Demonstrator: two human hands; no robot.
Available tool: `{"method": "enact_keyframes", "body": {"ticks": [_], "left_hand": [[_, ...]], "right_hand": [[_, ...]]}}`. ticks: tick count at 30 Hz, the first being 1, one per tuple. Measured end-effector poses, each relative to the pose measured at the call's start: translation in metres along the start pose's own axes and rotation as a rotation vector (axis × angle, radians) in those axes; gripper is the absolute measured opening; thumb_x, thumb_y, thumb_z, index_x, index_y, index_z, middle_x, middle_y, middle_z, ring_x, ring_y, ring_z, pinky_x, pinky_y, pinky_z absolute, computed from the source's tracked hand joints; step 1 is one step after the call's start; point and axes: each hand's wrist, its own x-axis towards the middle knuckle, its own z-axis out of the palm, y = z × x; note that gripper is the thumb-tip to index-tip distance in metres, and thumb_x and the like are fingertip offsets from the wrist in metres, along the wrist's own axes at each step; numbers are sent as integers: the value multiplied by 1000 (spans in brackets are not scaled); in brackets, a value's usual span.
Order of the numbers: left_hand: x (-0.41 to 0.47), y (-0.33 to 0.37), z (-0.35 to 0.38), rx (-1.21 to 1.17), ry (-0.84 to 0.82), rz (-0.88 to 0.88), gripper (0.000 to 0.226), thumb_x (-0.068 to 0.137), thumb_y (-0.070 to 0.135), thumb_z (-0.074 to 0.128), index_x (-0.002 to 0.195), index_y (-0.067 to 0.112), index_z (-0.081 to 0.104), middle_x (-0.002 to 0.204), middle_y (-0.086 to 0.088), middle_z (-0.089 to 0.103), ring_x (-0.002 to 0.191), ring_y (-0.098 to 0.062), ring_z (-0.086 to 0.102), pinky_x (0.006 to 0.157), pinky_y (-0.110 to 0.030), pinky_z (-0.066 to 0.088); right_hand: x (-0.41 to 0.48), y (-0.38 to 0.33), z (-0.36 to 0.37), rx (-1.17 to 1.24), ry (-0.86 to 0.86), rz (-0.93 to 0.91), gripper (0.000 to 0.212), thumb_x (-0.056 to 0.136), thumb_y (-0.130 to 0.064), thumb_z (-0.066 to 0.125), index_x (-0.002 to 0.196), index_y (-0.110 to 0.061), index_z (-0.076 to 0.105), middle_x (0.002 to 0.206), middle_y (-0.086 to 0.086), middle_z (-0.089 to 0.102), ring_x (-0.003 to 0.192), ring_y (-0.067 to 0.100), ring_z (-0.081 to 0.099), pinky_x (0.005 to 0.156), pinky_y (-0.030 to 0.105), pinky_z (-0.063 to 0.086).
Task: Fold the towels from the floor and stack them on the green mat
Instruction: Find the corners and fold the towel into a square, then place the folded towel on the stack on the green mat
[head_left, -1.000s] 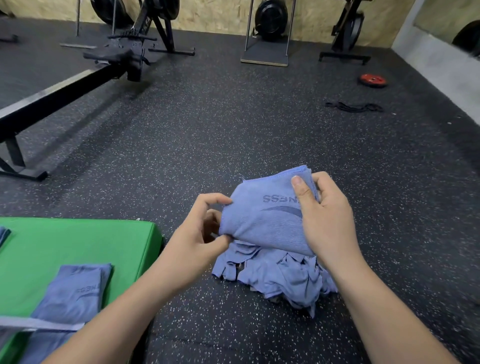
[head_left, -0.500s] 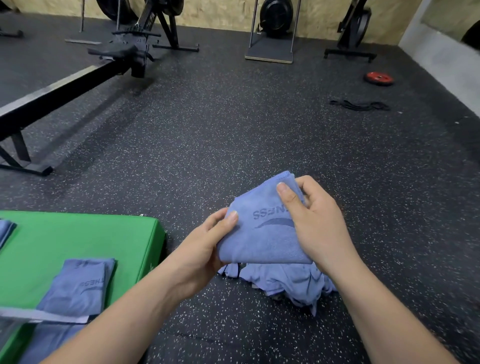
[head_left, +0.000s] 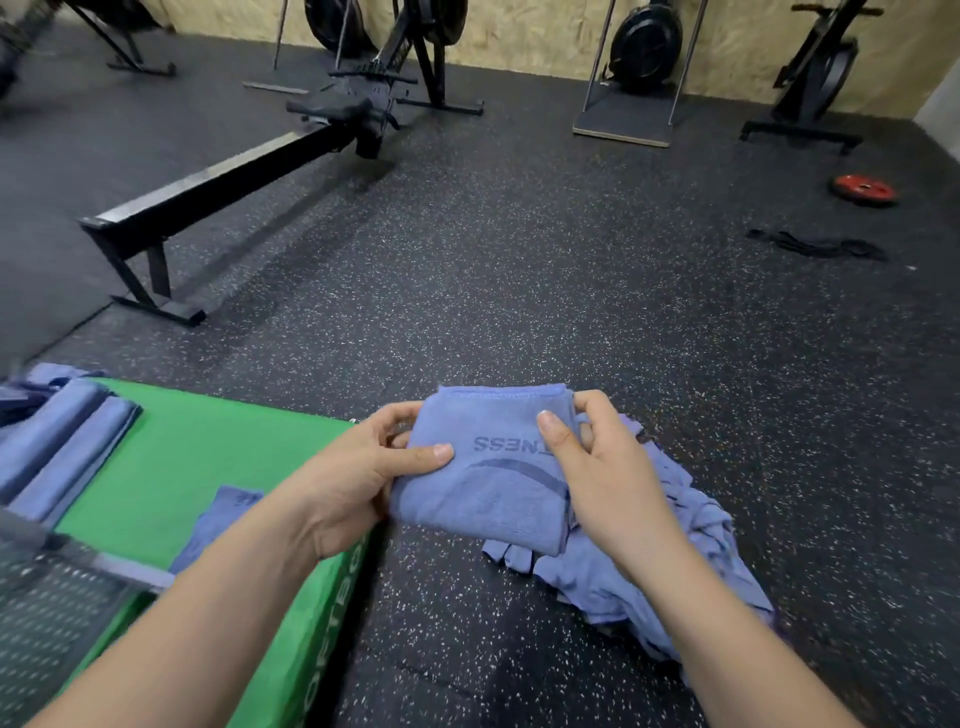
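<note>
Hidden or unclear: the right thumb covers the start of the dark lettering on the folded towel (head_left: 488, 467); only "NESS", upside down to the camera, and a curved stripe beneath it can be read. The left forearm hides the near part of a flat blue towel (head_left: 223, 514) on the green mat (head_left: 208, 457). A blurred grey mesh object (head_left: 47, 623) at lower left is cut off by the frame edge and cannot be identified.

Task item: the folded towel is blue, a compact rectangle of several layers, held in the air above the speckled floor (head_left: 519, 312), just right of the mat's corner. The left hand (head_left: 358, 478) pinches its left edge, thumb on top. The right hand (head_left: 597, 467) pinches its right edge, thumb on top, fingers curled behind.

A loose pile of blue towels (head_left: 701, 525) lies on the floor below the right hand.

Mat contents: folded blue towels (head_left: 57, 447) side by side at its far left, plus the flat towel.
</note>
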Motion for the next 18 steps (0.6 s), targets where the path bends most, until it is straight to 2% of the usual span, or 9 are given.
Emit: {"method": "enact_keyframes", "body": {"ticks": [3, 4, 6, 8, 10, 12, 15, 18], "left_hand": [[-19, 19, -42, 12, 51, 67, 90, 73, -7, 88, 147, 32, 55, 125, -17, 77, 99, -26, 77, 83, -35, 66], [-27, 21, -58, 20, 69, 88, 92, 75, -8, 88, 148, 36, 53, 128, -17, 76, 105, -29, 76, 90, -40, 64], [-44, 19, -92, 38, 113, 124, 88, 81, -4, 82, 150, 41, 51, 135, -14, 74, 118, -33, 73, 104, -47, 58], [-64, 6, -128, 50, 190, 135, 81, 84, 0, 78, 149, 41, 53, 136, -10, 73, 123, -32, 71, 104, -47, 59], [-84, -14, -164, 40, 295, 114, 73, 88, 3, 76, 148, 40, 56, 134, -9, 73, 123, -32, 72, 103, -46, 59], [-102, -39, -198, 39, 383, 98, 63, 94, 4, 73, 145, 39, 60, 130, -8, 75, 124, -30, 71, 108, -48, 54], [-119, -77, -244, 110, 518, 69, 54, 100, 0, 66, 140, 37, 62, 123, -5, 77, 114, -18, 74, 104, -37, 52], [-125, -115, -283, 161, 615, 13, 53, 101, -7, 64, 136, 33, 61, 121, -4, 78, 111, -14, 75, 94, -29, 57]], "right_hand": [[2, -13, 47, 47, -101, -22, 16, 108, -44, 58, 107, -28, 58, 77, -29, 65, 71, -3, 58, 69, 28, 44], [1, -16, 63, 78, -133, -17, 17, 108, -44, 60, 108, -26, 58, 81, -28, 68, 76, -1, 62, 74, 32, 50], [-3, -22, 98, 116, -198, -2, 25, 102, -52, 61, 110, -28, 58, 97, -13, 77, 94, 15, 72, 89, 50, 58], [-9, -20, 137, 147, -278, 14, 34, 94, -60, 60, 112, -31, 58, 103, -5, 78, 99, 23, 74, 92, 59, 58], [-18, -14, 177, 135, -345, 40, 37, 90, -63, 59, 113, -34, 57, 101, -3, 77, 94, 27, 74, 86, 63, 59], [-28, -6, 218, 99, -419, 70, 35, 91, -63, 58, 113, -35, 56, 97, -1, 76, 86, 28, 73, 78, 62, 61], [-45, 13, 275, 119, -538, 193, 12, 103, -41, 64, 110, -34, 57, 99, 1, 76, 84, 29, 76, 68, 56, 64], [-63, 35, 323, 160, -625, 342, 10, 105, -22, 66, 110, -28, 60, 99, 7, 73, 88, 24, 78, 63, 46, 67]]}}
